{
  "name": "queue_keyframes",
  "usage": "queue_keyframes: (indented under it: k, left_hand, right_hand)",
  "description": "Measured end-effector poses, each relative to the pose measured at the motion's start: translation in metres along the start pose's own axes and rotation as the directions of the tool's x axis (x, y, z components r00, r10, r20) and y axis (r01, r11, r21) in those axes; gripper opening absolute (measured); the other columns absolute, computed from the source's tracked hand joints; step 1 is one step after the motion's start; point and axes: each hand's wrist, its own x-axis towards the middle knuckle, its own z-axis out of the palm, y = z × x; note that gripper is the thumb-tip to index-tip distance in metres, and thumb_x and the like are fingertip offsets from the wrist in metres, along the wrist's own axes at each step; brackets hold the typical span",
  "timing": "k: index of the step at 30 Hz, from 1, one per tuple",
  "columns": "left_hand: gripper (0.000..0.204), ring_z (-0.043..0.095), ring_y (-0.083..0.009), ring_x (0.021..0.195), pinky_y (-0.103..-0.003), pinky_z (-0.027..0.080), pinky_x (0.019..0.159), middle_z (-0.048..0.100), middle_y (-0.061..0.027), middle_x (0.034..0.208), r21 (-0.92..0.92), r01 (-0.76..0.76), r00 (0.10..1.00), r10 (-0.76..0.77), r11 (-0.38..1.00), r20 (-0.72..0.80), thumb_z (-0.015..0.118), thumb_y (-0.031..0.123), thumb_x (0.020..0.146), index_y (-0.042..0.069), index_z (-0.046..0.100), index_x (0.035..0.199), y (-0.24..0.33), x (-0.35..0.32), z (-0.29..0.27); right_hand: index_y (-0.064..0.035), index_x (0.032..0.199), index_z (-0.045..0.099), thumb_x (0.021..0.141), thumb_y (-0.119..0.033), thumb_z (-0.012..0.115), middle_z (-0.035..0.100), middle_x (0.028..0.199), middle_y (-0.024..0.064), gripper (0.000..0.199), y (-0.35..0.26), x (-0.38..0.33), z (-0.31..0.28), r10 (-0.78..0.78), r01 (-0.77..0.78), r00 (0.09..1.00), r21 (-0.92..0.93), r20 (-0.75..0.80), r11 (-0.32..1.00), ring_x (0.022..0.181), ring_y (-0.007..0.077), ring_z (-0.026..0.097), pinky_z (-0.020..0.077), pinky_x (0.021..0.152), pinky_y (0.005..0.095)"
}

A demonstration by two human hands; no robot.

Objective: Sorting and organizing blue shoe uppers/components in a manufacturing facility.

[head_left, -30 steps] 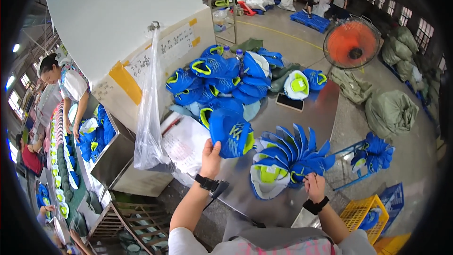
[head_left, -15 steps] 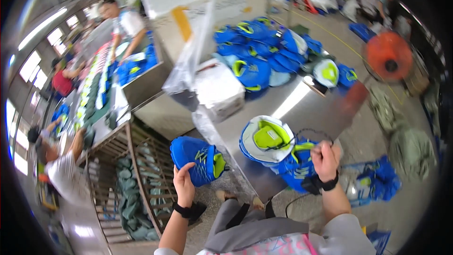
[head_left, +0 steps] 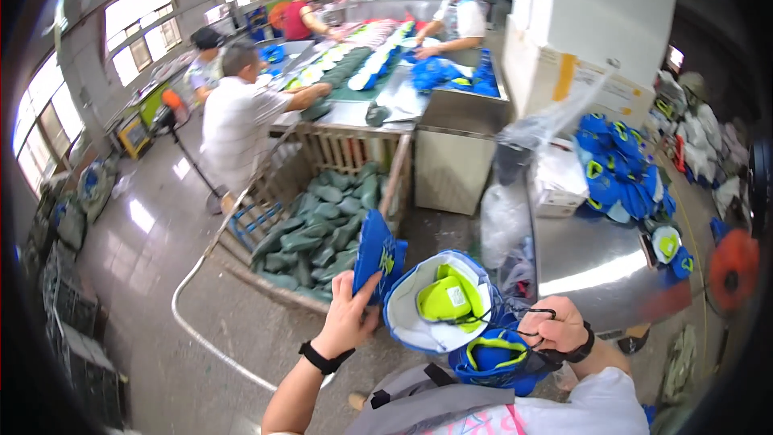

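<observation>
My left hand [head_left: 348, 321] is closed on a blue shoe upper [head_left: 372, 251] with lime trim, seen nearly edge-on in front of the slatted crate. My right hand [head_left: 555, 325] is closed around a dark cord [head_left: 515, 316]. Beneath and beside it is a bunch of blue shoe uppers: one [head_left: 403, 334] faces up with its white lining and lime tongue showing, another [head_left: 495, 352] has a lime-edged opening. How the cord joins them is hard to make out. The bunch is close to my body, left of the metal table [head_left: 596, 251].
A slatted crate [head_left: 392, 181] holds several dark green foot-shaped pieces [head_left: 310, 234]. More blue uppers [head_left: 616, 165] and a white box [head_left: 558, 177] lie on the metal table. Several people work along a far bench. An orange round fan [head_left: 733, 270] stands at right; a pale hose [head_left: 189, 306] crosses the floor.
My view has turned left, bringing the crate to the middle. The bunch on the cord has come off the table, held by my right hand. The left-hand upper has tilted upright.
</observation>
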Motion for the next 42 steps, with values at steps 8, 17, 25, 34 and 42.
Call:
queue_keyframes:
  k: [8, 17, 25, 34, 42]
  left_hand:
    - [0.073, 0.042, -0.033, 0.105, -0.041, 0.039, 0.093, 0.042, -0.0115, 0.114, 0.146, 0.007, 0.997, -0.018, 0.989, 0.072, 0.074, 0.02, 0.054, 0.009, 0.05, 0.121, -0.06, -0.137, -0.19]
    - [0.029, 0.059, -0.0181, 0.062, -0.029, 0.047, 0.061, 0.061, -0.007, 0.075, -0.463, 0.526, 0.661, -0.685, 0.714, -0.306, 0.073, 0.026, 0.071, 0.002, 0.064, 0.083, -0.121, -0.234, -0.328]
    - [0.028, 0.054, -0.0229, 0.064, -0.034, 0.046, 0.061, 0.055, -0.0048, 0.076, 0.4, 0.563, 0.776, -0.294, 0.723, -0.558, 0.076, 0.021, 0.062, 0.003, 0.062, 0.078, -0.112, -0.311, -0.403]
    - [0.028, 0.051, -0.0245, 0.083, -0.041, 0.044, 0.071, 0.057, -0.0074, 0.094, 0.714, 0.456, 0.831, 0.035, 0.531, -0.556, 0.06, 0.019, 0.062, 0.006, 0.056, 0.086, -0.128, -0.47, -0.403]
    - [0.03, 0.049, -0.0258, 0.084, -0.038, 0.042, 0.072, 0.05, -0.0045, 0.092, 0.518, 0.663, 0.653, -0.078, 0.541, -0.754, 0.075, 0.004, 0.058, 0.014, 0.067, 0.085, -0.155, -0.577, -0.435]
  right_hand:
    - [0.0051, 0.082, 0.058, 0.082, -0.018, 0.059, 0.061, 0.064, 0.0105, 0.023, -0.003, 0.152, 0.163, 0.024, 0.048, 0.928, -0.183, 0.372, 0.982, 0.05, 0.0122, 0.055, 0.0396, 0.039, 0.0228]
    - [0.0012, 0.071, 0.057, 0.09, -0.02, 0.052, 0.047, 0.05, 0.0008, 0.029, -0.017, 0.309, 0.335, 0.169, -0.013, 0.869, -0.32, 0.464, 0.947, 0.036, 0.004, 0.034, 0.0236, 0.034, 0.0195]
    - [0.0001, 0.071, 0.056, 0.091, -0.022, 0.05, 0.051, 0.054, 0.0045, 0.03, 0.059, 0.383, 0.446, 0.084, -0.008, 0.85, -0.148, 0.52, 0.989, 0.035, 0.0053, 0.036, 0.0301, 0.032, 0.0205]
    - [-0.0014, 0.075, 0.053, 0.092, -0.023, 0.048, 0.051, 0.055, 0.0048, 0.028, 0.121, 0.387, 0.607, 0.01, -0.052, 0.893, 0.082, 0.45, 0.995, 0.034, 0.0056, 0.033, 0.0272, 0.028, 0.0205]
    - [0.0014, 0.07, 0.054, 0.093, -0.023, 0.047, 0.051, 0.056, 0.007, 0.034, 0.147, 0.369, 0.716, 0.12, -0.114, 0.903, -0.039, 0.413, 0.993, 0.036, 0.0057, 0.034, 0.0284, 0.031, 0.0208]
